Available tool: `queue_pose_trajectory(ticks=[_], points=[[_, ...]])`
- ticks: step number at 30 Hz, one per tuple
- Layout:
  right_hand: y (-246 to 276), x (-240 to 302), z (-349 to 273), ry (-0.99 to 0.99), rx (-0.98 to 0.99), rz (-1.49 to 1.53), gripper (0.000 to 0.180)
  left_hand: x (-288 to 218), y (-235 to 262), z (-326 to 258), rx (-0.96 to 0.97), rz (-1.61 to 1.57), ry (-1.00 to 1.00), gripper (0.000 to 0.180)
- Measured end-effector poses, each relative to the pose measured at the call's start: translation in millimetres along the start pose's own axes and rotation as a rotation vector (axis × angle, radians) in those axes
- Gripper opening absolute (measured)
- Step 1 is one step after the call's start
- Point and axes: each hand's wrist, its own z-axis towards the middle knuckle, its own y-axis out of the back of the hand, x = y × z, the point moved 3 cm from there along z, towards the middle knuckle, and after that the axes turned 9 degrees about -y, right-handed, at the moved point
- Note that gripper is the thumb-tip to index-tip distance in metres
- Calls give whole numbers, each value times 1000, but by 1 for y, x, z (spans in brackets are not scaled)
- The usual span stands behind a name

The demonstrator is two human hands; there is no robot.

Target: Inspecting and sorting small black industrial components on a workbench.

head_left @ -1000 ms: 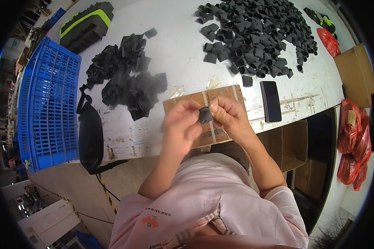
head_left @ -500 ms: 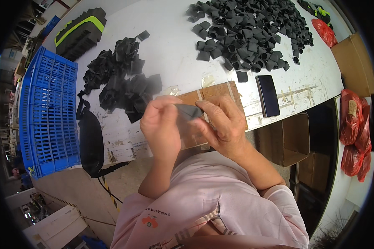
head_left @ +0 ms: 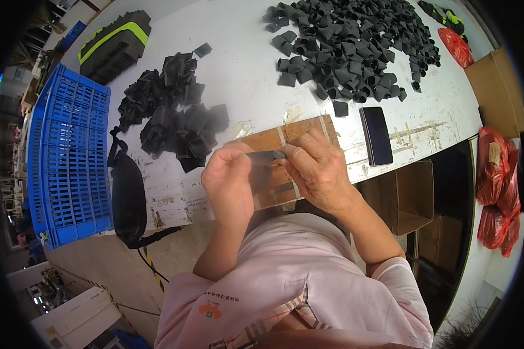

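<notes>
Both hands have shifted slightly left over the white worktop (head_left: 244,75) since a second ago. Beside the blue crate (head_left: 64,157), a large unworked heap (head_left: 355,43) outweighs the smaller finished-looking pile (head_left: 174,116). Above the brown board (head_left: 279,163), left hand (head_left: 233,186) and right hand (head_left: 317,168) pinch one flattened black sleeve (head_left: 266,156) in a narrow grip.

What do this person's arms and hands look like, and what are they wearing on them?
Both the left hand and the right hand are bare: no gloves, and no rings or watch that I can make out. The forearms are bare too. Short pale pink sleeves cover only the upper arms, part of a pink top with a small printed emblem and a plaid strip at the front.
</notes>
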Motion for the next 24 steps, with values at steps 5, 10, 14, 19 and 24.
queue_pose_trajectory(ticks=[5, 10, 14, 19, 24], points=[[9, 10, 2, -54, 9, 10, 28, 3, -2, -1, 0, -127, 8, 8], [1, 5, -2, 9, -60, -6, 29, 3, -5, 0, 45, -41, -11, 8], [0, 1, -3, 22, -84, 17, 28, -17, -22, 14, 314, 470, -329, 13], [3, 5, 5, 58, 17, -61, 24, -18, -18, 25, 346, 543, -353, 13], [-5, 1, 3, 112, -3, -46, 26, -18, -14, 25, 364, 545, -428, 15]])
